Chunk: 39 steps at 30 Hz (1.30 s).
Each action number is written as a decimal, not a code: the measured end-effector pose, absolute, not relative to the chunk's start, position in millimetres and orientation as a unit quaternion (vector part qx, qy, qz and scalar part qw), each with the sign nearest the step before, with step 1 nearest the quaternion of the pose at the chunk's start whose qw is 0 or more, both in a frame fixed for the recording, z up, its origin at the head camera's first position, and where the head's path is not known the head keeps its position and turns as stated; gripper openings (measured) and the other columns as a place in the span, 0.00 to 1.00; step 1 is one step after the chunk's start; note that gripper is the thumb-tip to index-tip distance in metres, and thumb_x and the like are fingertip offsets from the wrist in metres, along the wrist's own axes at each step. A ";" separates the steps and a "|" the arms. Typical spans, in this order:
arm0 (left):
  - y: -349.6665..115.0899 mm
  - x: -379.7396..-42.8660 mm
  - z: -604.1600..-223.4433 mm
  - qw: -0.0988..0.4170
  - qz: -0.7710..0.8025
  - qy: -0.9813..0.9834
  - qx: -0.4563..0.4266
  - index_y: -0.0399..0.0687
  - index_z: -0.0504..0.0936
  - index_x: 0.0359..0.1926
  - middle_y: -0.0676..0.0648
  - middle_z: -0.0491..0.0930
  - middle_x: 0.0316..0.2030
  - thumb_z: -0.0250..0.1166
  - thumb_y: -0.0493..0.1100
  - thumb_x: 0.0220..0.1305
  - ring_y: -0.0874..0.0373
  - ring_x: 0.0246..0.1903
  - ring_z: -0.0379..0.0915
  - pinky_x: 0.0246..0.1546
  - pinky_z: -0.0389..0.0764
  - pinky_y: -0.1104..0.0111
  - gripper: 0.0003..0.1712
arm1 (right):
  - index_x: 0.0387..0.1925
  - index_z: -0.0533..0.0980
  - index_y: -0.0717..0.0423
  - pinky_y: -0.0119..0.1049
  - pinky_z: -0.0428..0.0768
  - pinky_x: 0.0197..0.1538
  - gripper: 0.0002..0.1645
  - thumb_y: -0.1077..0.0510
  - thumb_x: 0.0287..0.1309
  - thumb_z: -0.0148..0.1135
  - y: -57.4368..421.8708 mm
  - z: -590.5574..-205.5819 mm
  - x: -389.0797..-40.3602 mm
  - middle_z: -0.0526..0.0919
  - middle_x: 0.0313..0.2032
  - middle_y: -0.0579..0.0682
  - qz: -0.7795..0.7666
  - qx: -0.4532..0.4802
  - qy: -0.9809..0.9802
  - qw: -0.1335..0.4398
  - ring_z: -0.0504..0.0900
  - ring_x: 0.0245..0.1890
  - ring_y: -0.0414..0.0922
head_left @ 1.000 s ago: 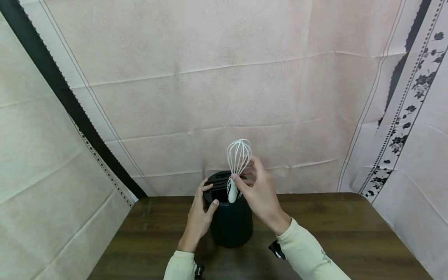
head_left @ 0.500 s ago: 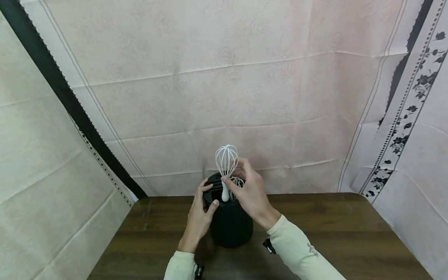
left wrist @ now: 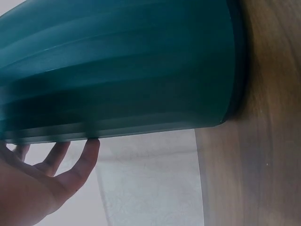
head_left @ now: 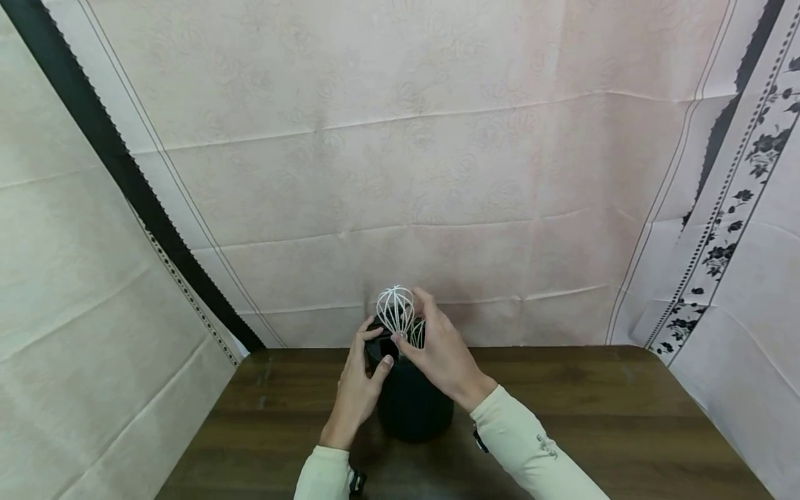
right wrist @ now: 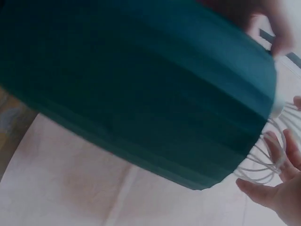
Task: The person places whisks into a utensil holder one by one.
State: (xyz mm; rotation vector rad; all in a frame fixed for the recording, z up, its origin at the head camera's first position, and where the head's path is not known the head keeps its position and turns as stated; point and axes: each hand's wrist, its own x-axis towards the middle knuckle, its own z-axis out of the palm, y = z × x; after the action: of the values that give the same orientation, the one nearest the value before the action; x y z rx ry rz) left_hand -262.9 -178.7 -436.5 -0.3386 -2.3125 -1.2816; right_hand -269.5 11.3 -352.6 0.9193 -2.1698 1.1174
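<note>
A dark green utensil holder [head_left: 415,410] stands upright on the table, its black slotted top partly covered by the hands. My left hand [head_left: 356,392] holds the rim from the left, thumb in front; in the left wrist view its fingertips touch the ribbed wall of the holder [left wrist: 131,70]. Between right thumb and fingers, my right hand [head_left: 446,361] pinches a white whisk [head_left: 395,309], wires up and handle down at the opening. Behind that hand, a second whisk [head_left: 418,333] stands in the holder. In the right wrist view, whisk wires [right wrist: 263,172] stick out past the rim.
The brown wooden table [head_left: 300,417] extends to both sides of the holder. Close behind rises a pale patterned cloth backdrop [head_left: 406,173], with further cloth [head_left: 94,312] at the left and at the right.
The right hand has moved left, and the whisk in it has come down, its handle now out of sight at the opening. A second whisk has come into clearer view. The left hand keeps its place.
</note>
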 end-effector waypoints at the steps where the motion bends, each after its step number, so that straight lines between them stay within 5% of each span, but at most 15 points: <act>1: -178.9 -263.1 -436.4 0.237 -0.466 -0.843 -0.124 0.62 0.66 0.75 0.59 0.54 0.82 0.61 0.57 0.78 0.43 0.76 0.61 0.61 0.76 0.38 0.30 | 0.79 0.53 0.57 0.60 0.79 0.62 0.56 0.60 0.60 0.79 11.3 -355.2 -271.2 0.81 0.53 0.60 0.394 0.350 -0.803 0.277 0.81 0.55 0.56; 6: -180.1 -264.5 -436.8 0.241 -0.461 -0.844 -0.132 0.59 0.65 0.73 0.57 0.54 0.82 0.62 0.55 0.78 0.44 0.77 0.58 0.63 0.74 0.38 0.29 | 0.80 0.53 0.53 0.70 0.64 0.71 0.59 0.57 0.57 0.81 11.5 -366.4 -279.8 0.78 0.58 0.57 0.295 0.394 -0.806 0.330 0.76 0.63 0.55; 11: -179.3 -264.0 -437.7 0.242 -0.456 -0.847 -0.128 0.58 0.66 0.71 0.55 0.55 0.82 0.62 0.56 0.77 0.45 0.75 0.62 0.61 0.76 0.39 0.28 | 0.74 0.65 0.53 0.70 0.64 0.71 0.48 0.53 0.58 0.81 15.7 -372.7 -281.3 0.75 0.63 0.57 0.275 0.398 -0.808 0.337 0.72 0.67 0.55; 19: -177.6 -265.0 -437.1 0.255 -0.452 -0.846 -0.122 0.57 0.67 0.72 0.47 0.59 0.80 0.62 0.55 0.75 0.42 0.72 0.66 0.55 0.79 0.39 0.30 | 0.72 0.67 0.58 0.71 0.61 0.72 0.43 0.54 0.61 0.78 28.4 -364.1 -277.2 0.73 0.67 0.59 0.298 0.398 -0.793 0.353 0.67 0.73 0.58; 26: -179.1 -262.7 -436.9 0.251 -0.459 -0.845 -0.113 0.58 0.67 0.73 0.50 0.60 0.80 0.63 0.56 0.75 0.43 0.71 0.67 0.56 0.78 0.39 0.30 | 0.79 0.64 0.42 0.76 0.52 0.73 0.41 0.38 0.72 0.65 18.0 -337.4 -284.5 0.74 0.69 0.51 0.194 0.396 -0.859 0.261 0.63 0.77 0.56; 31: -179.9 -262.8 -438.4 0.239 -0.467 -0.844 -0.111 0.60 0.67 0.73 0.51 0.58 0.80 0.63 0.56 0.76 0.44 0.71 0.67 0.58 0.78 0.39 0.30 | 0.80 0.64 0.38 0.78 0.49 0.72 0.44 0.27 0.70 0.58 6.1 -329.9 -289.5 0.77 0.70 0.50 0.146 0.373 -0.894 0.201 0.65 0.76 0.56; 39: -179.9 -262.3 -435.9 0.239 -0.469 -0.841 -0.122 0.59 0.67 0.73 0.53 0.58 0.80 0.62 0.55 0.77 0.45 0.72 0.66 0.59 0.77 0.40 0.29 | 0.72 0.74 0.43 0.75 0.52 0.74 0.36 0.38 0.67 0.70 7.0 -329.8 -291.0 0.83 0.63 0.47 0.240 0.355 -0.884 0.190 0.74 0.68 0.52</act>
State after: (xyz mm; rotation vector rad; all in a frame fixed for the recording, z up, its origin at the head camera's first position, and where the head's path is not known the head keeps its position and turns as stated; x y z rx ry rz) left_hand -262.3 -179.9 -435.9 -0.3332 -2.3034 -1.2850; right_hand -291.0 7.0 -329.8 0.9975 -2.4832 0.6731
